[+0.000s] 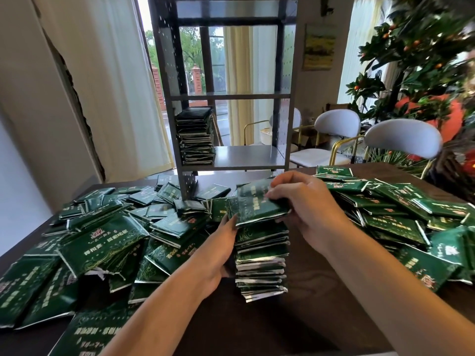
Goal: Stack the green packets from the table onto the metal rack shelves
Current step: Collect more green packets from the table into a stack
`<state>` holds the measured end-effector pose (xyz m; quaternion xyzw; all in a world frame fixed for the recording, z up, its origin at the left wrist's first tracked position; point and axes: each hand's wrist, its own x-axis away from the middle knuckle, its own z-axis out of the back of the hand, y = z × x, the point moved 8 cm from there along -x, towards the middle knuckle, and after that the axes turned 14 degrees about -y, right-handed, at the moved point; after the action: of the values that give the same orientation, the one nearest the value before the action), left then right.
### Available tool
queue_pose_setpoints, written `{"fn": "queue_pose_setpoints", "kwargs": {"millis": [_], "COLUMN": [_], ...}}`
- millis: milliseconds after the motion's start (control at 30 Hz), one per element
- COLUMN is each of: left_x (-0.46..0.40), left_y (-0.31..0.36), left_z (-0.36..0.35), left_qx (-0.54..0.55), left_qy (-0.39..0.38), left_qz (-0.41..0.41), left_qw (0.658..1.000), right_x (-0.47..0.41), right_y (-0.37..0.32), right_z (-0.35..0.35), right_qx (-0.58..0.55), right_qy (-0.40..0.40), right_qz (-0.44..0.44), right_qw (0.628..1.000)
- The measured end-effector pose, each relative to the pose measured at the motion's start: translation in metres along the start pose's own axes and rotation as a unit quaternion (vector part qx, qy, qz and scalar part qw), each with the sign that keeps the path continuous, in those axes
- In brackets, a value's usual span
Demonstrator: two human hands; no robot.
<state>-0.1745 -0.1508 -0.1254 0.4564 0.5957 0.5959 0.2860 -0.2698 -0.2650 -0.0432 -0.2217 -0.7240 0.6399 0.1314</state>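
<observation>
Green foil packets (261,255) stood as a tall pile on the dark wooden counter (295,317), my left hand (222,249) bracing its side, my right hand (305,201) pinching the top packet (257,204) square for carrying to the grey metal rack (231,155).

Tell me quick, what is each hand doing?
Left hand: fingers against the side of the tall stack of green foil packets, steadying it.
Right hand: pinching the top green packet.
</observation>
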Motion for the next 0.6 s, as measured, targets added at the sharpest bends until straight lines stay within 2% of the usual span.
{"fn": "queue_pose_setpoints", "kwargs": {"millis": [100, 300, 433, 500, 600], "left_x": [0.005, 0.005, 0.002, 0.004, 0.009], "left_y": [0.002, 0.004, 0.006, 0.008, 0.010], "left_z": [-0.007, -0.008, -0.006, -0.007, -0.014], "left_qx": [0.009, -0.004, -0.005, -0.001, 0.005], "left_qy": [-0.032, -0.041, -0.051, -0.054, -0.066], "left_qz": [0.013, 0.027, 0.021, 0.017, 0.021], "left_qw": [0.999, 0.999, 0.998, 0.998, 0.998], "right_x": [0.002, 0.002, -0.001, -0.007, -0.003], "right_y": [0.000, -0.010, -0.011, 0.006, 0.041], "right_z": [0.000, -0.001, 0.012, 0.012, -0.011], "right_qx": [0.120, 0.257, 0.245, 0.203, 0.064], "right_qy": [0.022, 0.014, 0.037, 0.010, -0.053], "right_qz": [0.000, 0.002, -0.007, -0.073, -0.169], "right_qw": [0.993, 0.966, 0.969, 0.976, 0.982]}}
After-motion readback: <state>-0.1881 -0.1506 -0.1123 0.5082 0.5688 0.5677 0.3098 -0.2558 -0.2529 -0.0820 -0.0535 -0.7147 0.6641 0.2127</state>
